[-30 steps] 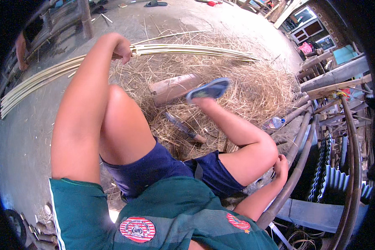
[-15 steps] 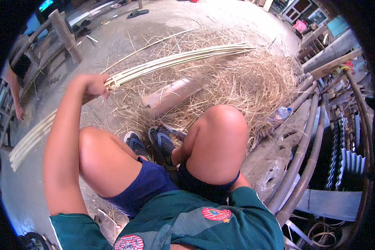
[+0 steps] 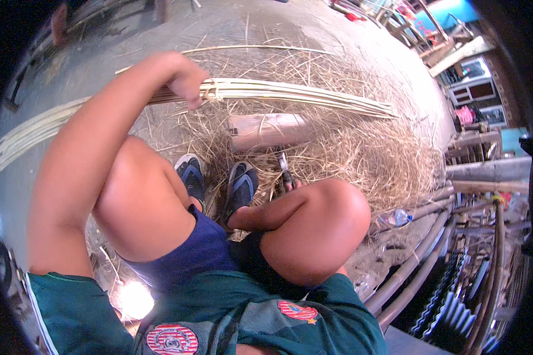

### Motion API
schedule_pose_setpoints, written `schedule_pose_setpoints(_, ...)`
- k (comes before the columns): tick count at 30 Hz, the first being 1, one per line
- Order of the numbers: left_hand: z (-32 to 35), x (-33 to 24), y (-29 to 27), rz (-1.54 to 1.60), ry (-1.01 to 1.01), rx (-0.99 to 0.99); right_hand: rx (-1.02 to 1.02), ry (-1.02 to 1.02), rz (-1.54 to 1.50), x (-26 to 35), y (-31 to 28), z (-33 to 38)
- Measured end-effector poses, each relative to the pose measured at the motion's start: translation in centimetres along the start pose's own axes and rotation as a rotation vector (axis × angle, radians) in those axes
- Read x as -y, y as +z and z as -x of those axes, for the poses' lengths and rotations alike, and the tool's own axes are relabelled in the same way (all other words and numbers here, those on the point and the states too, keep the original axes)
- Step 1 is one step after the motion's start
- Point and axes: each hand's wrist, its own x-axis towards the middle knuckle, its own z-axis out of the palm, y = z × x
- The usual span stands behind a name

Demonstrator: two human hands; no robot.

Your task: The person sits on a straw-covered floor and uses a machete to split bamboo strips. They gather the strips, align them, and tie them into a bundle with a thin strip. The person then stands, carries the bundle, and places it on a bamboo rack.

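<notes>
A long bundle of pale split-bamboo strips point(image 3: 302, 92) lies across the view, bound by a thin strip just right of my left hand point(image 3: 186, 81). That hand is closed round the bundle. Beyond my bent right knee, only the fingers of my right hand point(image 3: 291, 186) show. They are closed on the dark handle of a knife point(image 3: 284, 164), its shiny metal part pointing away from me; the rest is hidden by my leg. Between the bundle and my feet lies a short, thick log point(image 3: 269, 130).
Loose shavings point(image 3: 367, 157) cover the floor around the log. To the right are a clear plastic bottle point(image 3: 400, 218), bamboo poles point(image 3: 417, 254) and corrugated sheeting point(image 3: 456, 302). My sandalled feet point(image 3: 241, 186) rest near the log.
My view has turned left. My left hand has moved farther out with the bundle, which now slants down to the right. The right hand's fingers and the knife have come into sight beyond my knee.
</notes>
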Motion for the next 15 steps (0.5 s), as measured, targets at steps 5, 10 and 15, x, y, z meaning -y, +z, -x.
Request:
schedule_pose_setpoints(5,1.2,1.0,-0.7,-0.01,-0.073,-0.15,-0.27,0.065,0.067,-4.0,-12.0,-14.0)
schedule_pose_setpoints(10,-1.3,5.4,-1.5,-0.011,0.018,-0.229,-0.476,-0.084,0.492,-4.6,-27.1,-18.2)
schedule_pose_setpoints(15,-4.6,11.0,-4.2,0.016,-0.039,-0.271,-0.269,0.269,-0.394,-0.3,-33.3,-23.8)
